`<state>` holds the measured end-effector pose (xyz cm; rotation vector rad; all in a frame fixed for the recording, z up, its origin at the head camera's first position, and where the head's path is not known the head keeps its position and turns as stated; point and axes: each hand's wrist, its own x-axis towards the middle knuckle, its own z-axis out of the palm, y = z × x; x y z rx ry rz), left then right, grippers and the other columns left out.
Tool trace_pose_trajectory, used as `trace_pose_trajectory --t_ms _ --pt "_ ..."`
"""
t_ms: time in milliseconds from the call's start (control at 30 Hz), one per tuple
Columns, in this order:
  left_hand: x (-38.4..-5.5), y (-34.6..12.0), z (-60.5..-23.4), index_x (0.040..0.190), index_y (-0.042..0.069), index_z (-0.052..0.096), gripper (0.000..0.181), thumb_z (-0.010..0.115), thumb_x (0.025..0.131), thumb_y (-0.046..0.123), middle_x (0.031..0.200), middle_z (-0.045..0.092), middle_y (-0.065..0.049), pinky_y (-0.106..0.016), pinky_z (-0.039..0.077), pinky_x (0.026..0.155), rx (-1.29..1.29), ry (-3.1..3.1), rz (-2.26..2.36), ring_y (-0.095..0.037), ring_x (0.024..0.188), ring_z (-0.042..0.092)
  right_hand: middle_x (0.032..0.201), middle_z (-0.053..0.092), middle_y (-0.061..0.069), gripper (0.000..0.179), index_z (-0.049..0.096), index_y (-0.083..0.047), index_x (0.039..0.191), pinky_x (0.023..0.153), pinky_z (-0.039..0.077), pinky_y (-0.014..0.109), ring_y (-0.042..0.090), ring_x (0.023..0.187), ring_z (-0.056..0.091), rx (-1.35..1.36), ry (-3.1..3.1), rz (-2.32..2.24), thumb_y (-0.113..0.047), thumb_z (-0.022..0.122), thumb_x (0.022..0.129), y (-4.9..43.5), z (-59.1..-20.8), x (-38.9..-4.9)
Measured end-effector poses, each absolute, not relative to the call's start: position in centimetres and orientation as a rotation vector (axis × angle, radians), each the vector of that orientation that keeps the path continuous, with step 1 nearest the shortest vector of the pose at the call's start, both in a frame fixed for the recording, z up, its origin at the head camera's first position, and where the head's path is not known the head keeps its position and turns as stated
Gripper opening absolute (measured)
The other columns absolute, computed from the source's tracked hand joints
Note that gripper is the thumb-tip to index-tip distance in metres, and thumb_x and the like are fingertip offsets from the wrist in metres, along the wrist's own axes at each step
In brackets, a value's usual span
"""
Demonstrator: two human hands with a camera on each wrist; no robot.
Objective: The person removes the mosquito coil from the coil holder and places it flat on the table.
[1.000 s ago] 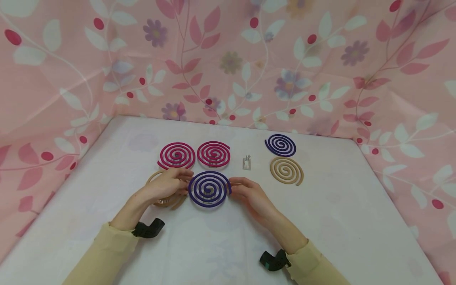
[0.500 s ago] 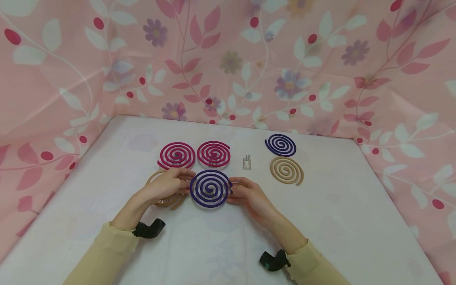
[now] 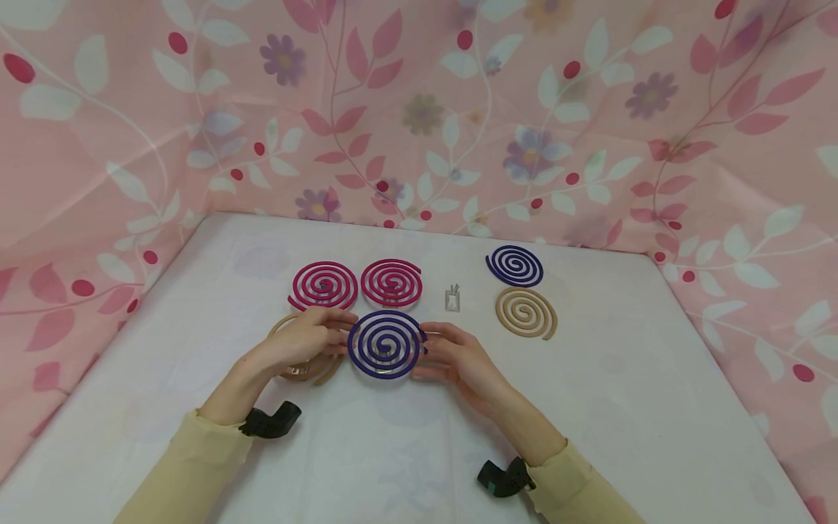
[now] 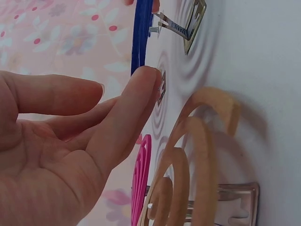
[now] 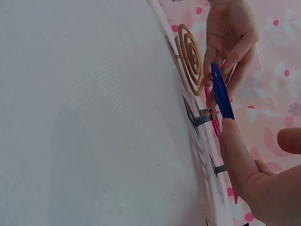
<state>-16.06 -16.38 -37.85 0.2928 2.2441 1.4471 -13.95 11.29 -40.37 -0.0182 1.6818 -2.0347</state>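
A dark blue mosquito coil (image 3: 386,345) lies level between my two hands, over a metal stand (image 4: 179,29). The stand's prong reaches up to the coil; I cannot tell whether it touches. Straight fingers of my left hand (image 3: 302,340) touch the coil's left edge, the thumb apart from it. At the opposite edge, my right hand (image 3: 461,356) touches the rim with its fingertips, its thumb also standing off in the right wrist view. Under my left hand, a tan coil (image 4: 203,155) sits raised on another metal stand (image 4: 244,202), partly hidden in the head view.
Two pink coils (image 3: 325,286) rest on stands behind my hands. A bare metal stand (image 3: 452,299) is right of them. Farther right lie a dark blue coil (image 3: 515,266) and a tan coil (image 3: 526,313) on the white tabletop (image 3: 609,407). Flowered pink cloth (image 3: 419,109) surrounds the table.
The dark blue coil between my hands has shifted slightly right and its outer end has turned a little. My right hand's fingers have spread; my left hand has hardly moved.
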Motion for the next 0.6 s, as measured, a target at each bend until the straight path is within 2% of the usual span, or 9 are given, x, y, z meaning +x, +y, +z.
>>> trace_pose_trajectory --t_ms 167,400,600 --pt "-16.05 -16.57 -37.76 0.139 -0.013 0.047 0.046 0.049 0.096 0.001 0.135 0.058 -0.028 -0.035 0.059 0.087 0.310 2.240 1.467 -0.018 0.094 0.068 0.127 0.056 0.021 0.045 0.044 0.003 0.143 0.092 0.058 0.045 0.027 0.105 0.065 -0.032 1.687 -2.049 -0.007 0.052 0.099 11.38 -40.30 -13.98" --pt "-15.94 -16.58 -37.37 0.140 -0.008 0.049 0.047 0.053 0.095 0.004 0.135 0.060 -0.024 -0.030 0.059 0.081 0.298 2.271 1.475 -0.024 0.095 0.070 0.119 0.062 0.017 0.046 0.042 0.001 0.144 0.090 0.058 0.047 0.023 0.098 0.067 -0.024 1.694 -2.098 -0.005 0.051 0.099 11.51 -39.96 -14.07" --pt "-15.99 -16.49 -37.40 0.142 -0.006 0.048 0.048 0.057 0.097 0.008 0.139 0.057 -0.024 -0.032 0.059 0.088 0.300 2.236 1.550 -0.024 0.101 0.070 0.117 0.065 0.014 0.049 0.039 0.001 0.147 0.087 0.059 0.046 0.023 0.096 0.069 -0.019 1.692 -2.131 -0.005 0.051 0.100 11.92 -39.77 -14.27"
